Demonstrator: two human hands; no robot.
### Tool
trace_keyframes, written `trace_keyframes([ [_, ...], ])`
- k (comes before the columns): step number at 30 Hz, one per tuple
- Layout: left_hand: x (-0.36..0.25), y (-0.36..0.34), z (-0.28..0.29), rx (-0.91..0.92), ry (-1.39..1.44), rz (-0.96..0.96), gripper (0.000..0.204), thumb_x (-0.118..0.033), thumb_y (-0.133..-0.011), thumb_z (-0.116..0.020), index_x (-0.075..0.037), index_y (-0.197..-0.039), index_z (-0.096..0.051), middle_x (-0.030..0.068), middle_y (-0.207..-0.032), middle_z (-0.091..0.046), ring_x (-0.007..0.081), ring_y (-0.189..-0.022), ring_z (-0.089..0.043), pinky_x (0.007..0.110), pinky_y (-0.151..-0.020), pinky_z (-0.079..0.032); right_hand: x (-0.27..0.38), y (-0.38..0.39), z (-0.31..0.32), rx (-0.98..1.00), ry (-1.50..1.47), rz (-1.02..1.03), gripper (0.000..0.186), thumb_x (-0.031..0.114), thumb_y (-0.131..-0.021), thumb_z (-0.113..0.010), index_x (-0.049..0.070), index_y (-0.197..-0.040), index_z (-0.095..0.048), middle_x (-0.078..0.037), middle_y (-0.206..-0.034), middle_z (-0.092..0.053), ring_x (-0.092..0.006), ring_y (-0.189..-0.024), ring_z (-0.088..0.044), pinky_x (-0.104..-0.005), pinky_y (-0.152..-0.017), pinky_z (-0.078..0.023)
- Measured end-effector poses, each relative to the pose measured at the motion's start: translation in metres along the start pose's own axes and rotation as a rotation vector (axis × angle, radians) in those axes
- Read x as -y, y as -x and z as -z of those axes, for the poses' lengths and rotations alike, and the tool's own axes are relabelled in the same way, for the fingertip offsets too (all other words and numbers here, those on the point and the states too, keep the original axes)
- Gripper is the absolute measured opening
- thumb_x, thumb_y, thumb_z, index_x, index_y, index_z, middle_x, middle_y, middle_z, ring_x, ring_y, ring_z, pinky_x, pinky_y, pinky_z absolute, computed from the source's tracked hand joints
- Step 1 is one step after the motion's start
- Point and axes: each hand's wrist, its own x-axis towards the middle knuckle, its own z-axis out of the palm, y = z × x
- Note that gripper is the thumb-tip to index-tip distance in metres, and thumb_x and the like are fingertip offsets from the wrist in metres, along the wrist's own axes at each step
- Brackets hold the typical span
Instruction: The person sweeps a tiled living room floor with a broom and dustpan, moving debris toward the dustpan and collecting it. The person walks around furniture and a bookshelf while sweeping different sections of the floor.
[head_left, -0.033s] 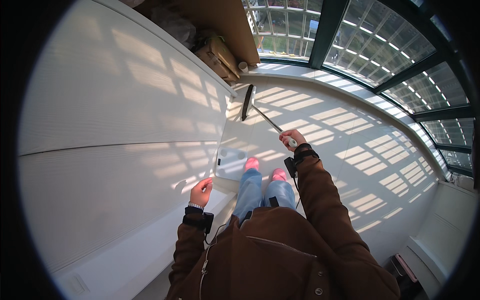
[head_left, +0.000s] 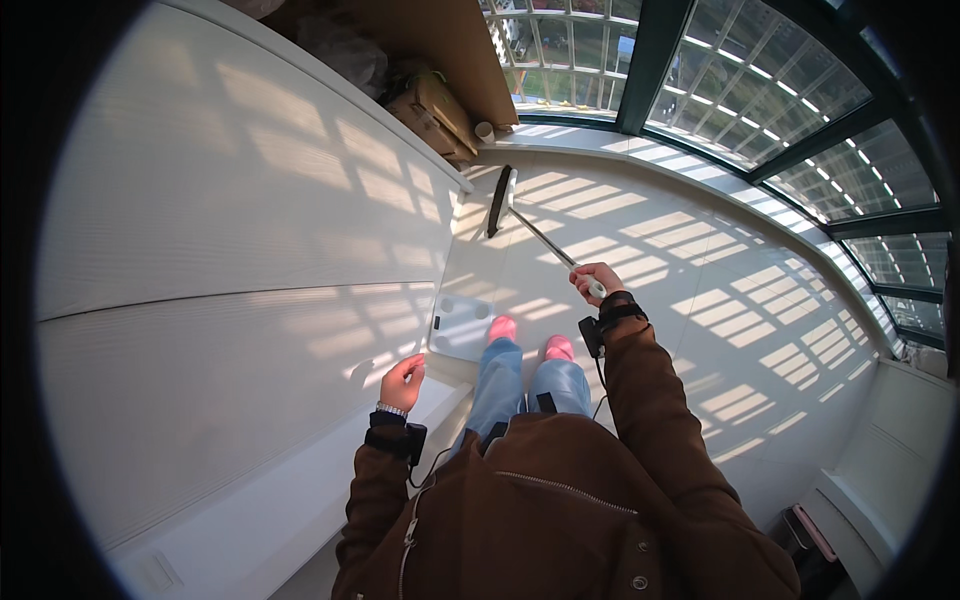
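Observation:
My right hand (head_left: 597,280) grips the grip end of a long-handled floor brush (head_left: 545,240), whose black and white head (head_left: 501,201) rests on the tiled floor near the far end of the white cabinet. My left hand (head_left: 403,382) hangs beside that cabinet (head_left: 230,220) with its fingers loosely bent and apart, holding nothing visible. A white bathroom scale (head_left: 456,330) lies on the floor left of my pink slippers (head_left: 503,330). Both wrists carry black straps with small devices and cables.
Cardboard boxes (head_left: 435,115), plastic bags and a white cup-like object (head_left: 484,132) stand at the back left. A curved sill (head_left: 660,153) runs under barred windows on the right. At lower right are a white cabinet (head_left: 890,430) and a dark bin with pink rim (head_left: 810,530).
My right hand and the brush have shifted slightly to the right, the brush head also a little up in the picture. My left hand is almost unchanged.

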Motion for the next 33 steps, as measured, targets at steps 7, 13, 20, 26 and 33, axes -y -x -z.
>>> trace_keyframes([
  [7,-0.052,-0.068,-0.030,0.216,-0.147,-0.031,0.026,-0.013,-0.076,-0.052,-0.003,-0.099,-0.054,0.0092,-0.089,-0.060,0.0161,-0.079,-0.057,0.025,-0.071,-0.044,-0.047,0.170,0.191,0.066,-0.274,0.203,0.013,0.007,-0.075,-0.047,-0.001,-0.081,-0.039,-0.004,-0.069,-0.044,-0.0047,-0.044,-0.039,-0.0144,-0.033,-0.032],
  [13,-0.123,-0.140,-0.094,0.428,-0.196,-0.273,0.026,-0.016,-0.076,-0.052,-0.003,-0.099,-0.054,0.0088,-0.088,-0.060,0.0162,-0.079,-0.057,0.026,-0.072,-0.044,-0.153,0.279,0.231,-0.424,-0.412,0.256,0.010,0.006,-0.071,-0.047,-0.001,-0.077,-0.042,-0.004,-0.059,-0.041,-0.0069,-0.042,-0.039,-0.0164,-0.031,-0.032],
  [20,-0.177,-0.177,-0.132,0.557,-0.172,-0.384,0.027,-0.015,-0.076,-0.051,-0.002,-0.099,-0.054,0.0084,-0.090,-0.059,0.0149,-0.080,-0.056,0.026,-0.073,-0.043,-0.159,0.291,0.143,-0.567,0.164,0.355,0.013,0.000,-0.063,-0.047,-0.001,-0.075,-0.043,-0.006,-0.058,-0.043,-0.0131,-0.045,-0.045,-0.0247,-0.037,-0.039],
  [26,-0.187,-0.221,-0.122,0.567,-0.204,-0.303,0.027,-0.016,-0.076,-0.051,-0.004,-0.100,-0.054,0.0072,-0.088,-0.060,0.0137,-0.079,-0.057,0.025,-0.072,-0.043,-0.058,0.236,0.063,-0.368,0.438,0.229,0.028,0.001,-0.064,-0.048,-0.007,-0.091,-0.047,-0.009,-0.065,-0.049,-0.0135,-0.047,-0.049,-0.0253,-0.038,-0.041],
  [33,-0.193,-0.278,-0.084,0.510,-0.181,-0.230,0.028,-0.016,-0.076,-0.051,-0.004,-0.101,-0.054,0.0082,-0.091,-0.059,0.0143,-0.082,-0.056,0.026,-0.075,-0.042,0.081,0.068,-0.023,-0.049,0.212,0.206,0.007,-0.003,-0.068,-0.047,-0.008,-0.066,-0.050,-0.010,-0.054,-0.049,-0.0119,-0.040,-0.047,-0.0201,-0.035,-0.038],
])
